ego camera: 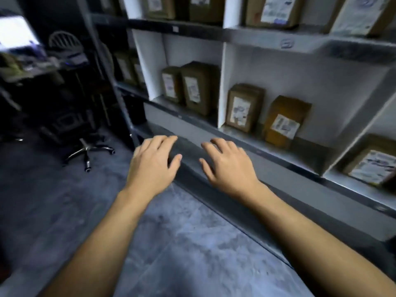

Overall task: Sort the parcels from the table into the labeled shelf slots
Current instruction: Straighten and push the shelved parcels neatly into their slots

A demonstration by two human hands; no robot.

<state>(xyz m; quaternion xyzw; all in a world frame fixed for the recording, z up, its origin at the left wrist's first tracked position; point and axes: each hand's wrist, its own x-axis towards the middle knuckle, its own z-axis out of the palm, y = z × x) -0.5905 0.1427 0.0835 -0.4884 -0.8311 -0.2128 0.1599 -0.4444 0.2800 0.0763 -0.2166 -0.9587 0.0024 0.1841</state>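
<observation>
**Both hands empty in front of the stocked shelf**

The left hand [153,166] and right hand [228,166] reach forward side by side, palms down. Their fingers are loose and slightly spread, and they hold nothing. They hover at the grey front ledge [192,146] of the shelf unit [222,82]; whether the fingertips touch it cannot be told.

Cardboard parcels with white labels sit in the slots beyond the hands. A pair of parcels [199,88] stands upright side by side in the left slot of the middle row. An upright parcel [244,108] and a leaning parcel [285,121] stand near each other in the next slot. A face-up parcel [370,166] lies in the far-right slot. More parcels [276,9] fill the top row. The label print is too blurred to read.

To the left, a swivel chair base [87,150] stands on the dark floor [182,243]. Beyond it, a lit screen [15,31] glows above a cluttered desk [32,67].
</observation>
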